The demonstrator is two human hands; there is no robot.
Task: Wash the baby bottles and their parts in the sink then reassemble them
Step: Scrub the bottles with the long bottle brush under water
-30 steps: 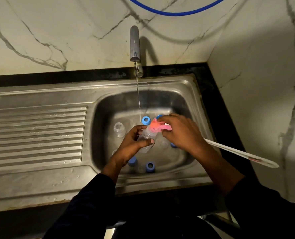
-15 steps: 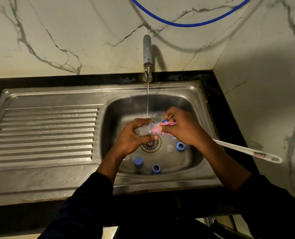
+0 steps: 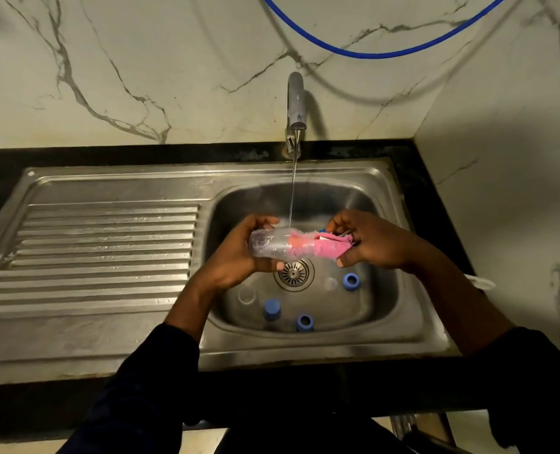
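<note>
1. Left hand point(image 3: 239, 257): fingers wrapped around a clear bottle point(image 3: 268, 245), thumb on the near side. Bottle lies level above the sink point(image 3: 383, 309) basin, mouth toward the right.
2. Right hand point(image 3: 373, 244): fingers pinched on a pink brush head point(image 3: 324, 245), part of it pushed into the bottle mouth. White handle end point(image 3: 483, 283) shows beyond the right wrist.
3. Thin water stream point(image 3: 292, 191) falls from the tap point(image 3: 296, 103) onto the bottle near its mouth.
4. Basin floor: drain point(image 3: 294, 273) below the bottle; three blue parts point(image 3: 350, 281), point(image 3: 272, 309), point(image 3: 304, 321) near the front and right; clear pieces, faint, beside them.
5. Ribbed drainboard point(image 3: 101, 250) on the left. Blue hose point(image 3: 383, 54) on the marble wall.
</note>
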